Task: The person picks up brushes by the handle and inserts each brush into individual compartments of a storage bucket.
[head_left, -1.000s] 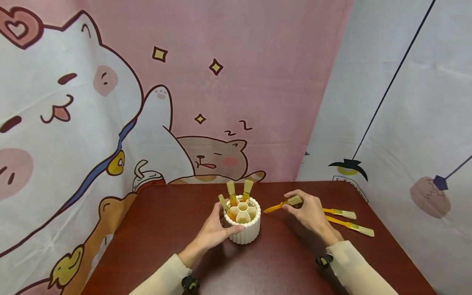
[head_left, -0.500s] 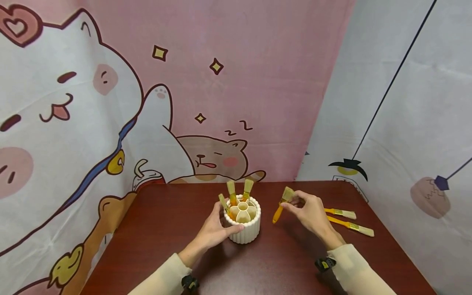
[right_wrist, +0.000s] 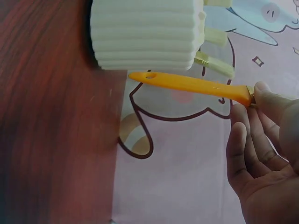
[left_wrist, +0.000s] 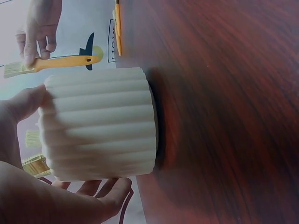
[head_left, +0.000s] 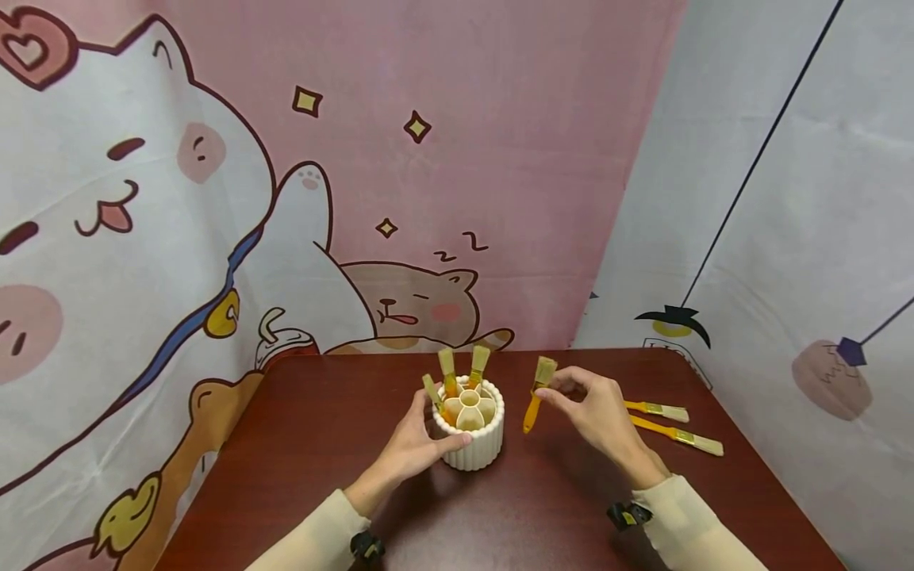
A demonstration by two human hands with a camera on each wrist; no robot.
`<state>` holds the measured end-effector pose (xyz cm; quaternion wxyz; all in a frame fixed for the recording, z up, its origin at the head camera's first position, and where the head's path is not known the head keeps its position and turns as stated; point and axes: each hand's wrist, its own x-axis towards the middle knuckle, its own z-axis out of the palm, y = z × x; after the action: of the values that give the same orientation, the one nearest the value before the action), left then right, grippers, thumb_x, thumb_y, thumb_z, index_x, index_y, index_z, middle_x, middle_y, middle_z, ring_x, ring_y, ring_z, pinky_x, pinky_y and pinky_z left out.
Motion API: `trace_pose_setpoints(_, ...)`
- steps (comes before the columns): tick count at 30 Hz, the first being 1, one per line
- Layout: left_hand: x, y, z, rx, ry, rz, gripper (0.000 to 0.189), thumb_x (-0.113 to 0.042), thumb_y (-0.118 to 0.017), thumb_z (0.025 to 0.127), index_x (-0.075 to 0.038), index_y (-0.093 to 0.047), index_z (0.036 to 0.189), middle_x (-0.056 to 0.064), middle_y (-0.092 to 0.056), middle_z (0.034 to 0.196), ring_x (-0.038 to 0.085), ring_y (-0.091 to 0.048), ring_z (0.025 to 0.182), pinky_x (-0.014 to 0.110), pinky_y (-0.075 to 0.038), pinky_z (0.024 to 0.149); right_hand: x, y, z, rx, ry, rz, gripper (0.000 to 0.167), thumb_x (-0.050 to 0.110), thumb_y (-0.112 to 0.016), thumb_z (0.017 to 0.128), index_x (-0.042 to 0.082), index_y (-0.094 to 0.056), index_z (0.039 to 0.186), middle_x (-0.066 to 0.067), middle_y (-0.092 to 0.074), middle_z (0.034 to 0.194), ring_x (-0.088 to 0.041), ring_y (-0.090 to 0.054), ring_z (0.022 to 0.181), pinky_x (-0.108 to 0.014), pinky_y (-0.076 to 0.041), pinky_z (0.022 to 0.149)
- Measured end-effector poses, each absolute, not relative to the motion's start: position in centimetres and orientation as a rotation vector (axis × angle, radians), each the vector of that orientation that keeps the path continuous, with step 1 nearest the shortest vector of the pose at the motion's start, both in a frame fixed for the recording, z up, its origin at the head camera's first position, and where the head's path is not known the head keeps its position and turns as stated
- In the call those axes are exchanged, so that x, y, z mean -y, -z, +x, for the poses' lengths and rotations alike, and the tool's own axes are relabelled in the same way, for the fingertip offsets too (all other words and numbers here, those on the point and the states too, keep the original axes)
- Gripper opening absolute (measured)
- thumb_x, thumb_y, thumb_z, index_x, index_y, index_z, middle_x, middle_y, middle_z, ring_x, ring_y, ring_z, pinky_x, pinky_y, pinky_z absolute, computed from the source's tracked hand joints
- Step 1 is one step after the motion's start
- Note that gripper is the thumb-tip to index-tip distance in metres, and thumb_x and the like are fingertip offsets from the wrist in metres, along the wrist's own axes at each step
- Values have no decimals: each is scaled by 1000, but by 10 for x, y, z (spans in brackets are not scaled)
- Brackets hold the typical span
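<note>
A white ribbed round holder (head_left: 474, 450) with petal-shaped compartments stands on the table. My left hand (head_left: 416, 446) grips its left side, thumb at the front near the rim and fingers round the far side, as the left wrist view also shows. Several bristle brushes (head_left: 447, 373) stand in its left and back compartments. To the right of the holder, my right hand (head_left: 596, 408) pinches a flat paintbrush (head_left: 531, 410) near its metal ferrule. That brush is nearly upright, bristles up, its orange handle (right_wrist: 187, 84) pointing down beside the holder.
Two more orange-handled paintbrushes (head_left: 696, 442) lie on the dark red wooden table (head_left: 300, 444), to the right of my right hand. A cartoon-printed cloth (head_left: 543, 198) hangs behind the table and along its sides.
The paintbrush in my right hand has turned from nearly flat to nearly upright, handle down, and shifted slightly left. My left hand and the holder stay in place.
</note>
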<state>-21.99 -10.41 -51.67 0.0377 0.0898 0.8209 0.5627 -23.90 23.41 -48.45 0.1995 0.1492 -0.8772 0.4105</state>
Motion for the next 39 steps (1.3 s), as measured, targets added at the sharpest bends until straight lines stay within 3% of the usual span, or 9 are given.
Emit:
trace_pose_setpoints(14,104,517,-219,-2470,-1774,303,101,-28,-102,91,-12,-43,171,23,-63,164,44,-66,150,68,-54,125,-222,470,-232,2334,-1178,530,17,18,-99,95,22,-85,104,6,-86,94,-2,-76,81,-14,-60,75)
trace_pose_setpoints(39,105,519,-221,-2461,-1761,286,102,-31,-101,92,-14,-41,172,23,-61,167,44,-66,151,67,-55,125,-195,449,-218,2179,-1192,720,23,6,-97,95,22,-86,107,6,-85,102,-7,-80,88,-13,-63,82)
